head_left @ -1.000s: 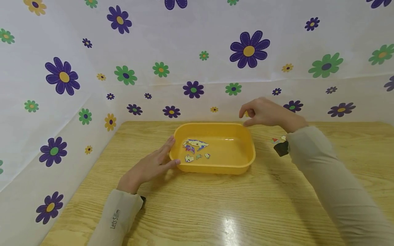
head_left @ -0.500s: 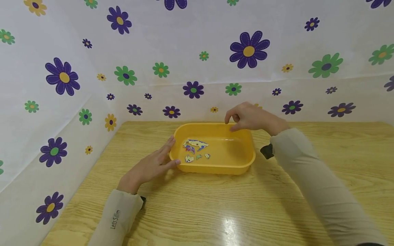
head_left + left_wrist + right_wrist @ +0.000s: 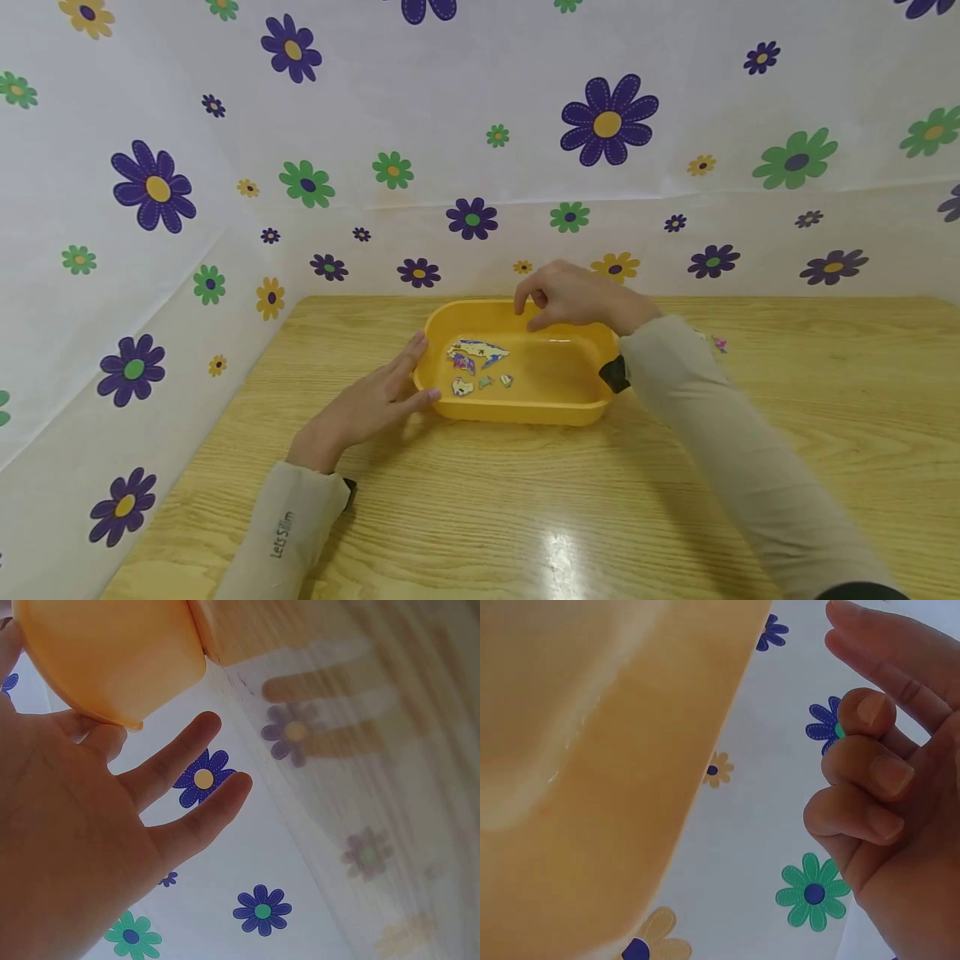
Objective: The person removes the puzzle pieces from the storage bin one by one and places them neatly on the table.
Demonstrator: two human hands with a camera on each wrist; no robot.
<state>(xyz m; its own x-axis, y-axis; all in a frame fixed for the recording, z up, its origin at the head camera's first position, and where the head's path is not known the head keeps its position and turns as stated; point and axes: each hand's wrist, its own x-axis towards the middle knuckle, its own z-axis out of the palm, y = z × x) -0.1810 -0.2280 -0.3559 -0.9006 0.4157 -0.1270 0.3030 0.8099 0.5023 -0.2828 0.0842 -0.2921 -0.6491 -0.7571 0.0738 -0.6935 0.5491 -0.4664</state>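
Observation:
A yellow rectangular tray [image 3: 525, 408] stands on the wooden table. Inside its left half lie several thin, irregular printed pieces; the longest piece [image 3: 483, 348] is cream with blue edges. My left hand [image 3: 367, 410] rests against the tray's left end, fingers fairly straight and thumb across the front-left rim. The left wrist view has two of its fingers spread away from the tray wall. Over the tray's back right part hovers my right hand [image 3: 573, 293], thumb and index finger apart. Its other fingers are loosely curled in the right wrist view [image 3: 877, 772], and nothing shows between them.
Beyond my right sleeve, a small pink piece [image 3: 720, 344] lies on the table [image 3: 480, 500], and a pale bit shows beside the sleeve. A white flowered sheet [image 3: 420, 108] closes off the back and left sides. A dark wrist device [image 3: 615, 374] overlaps the tray's right end.
My right hand has moved left and slightly down, from beyond the tray's back right corner to over the tray. My left hand, the tray and the pieces in it have stayed put.

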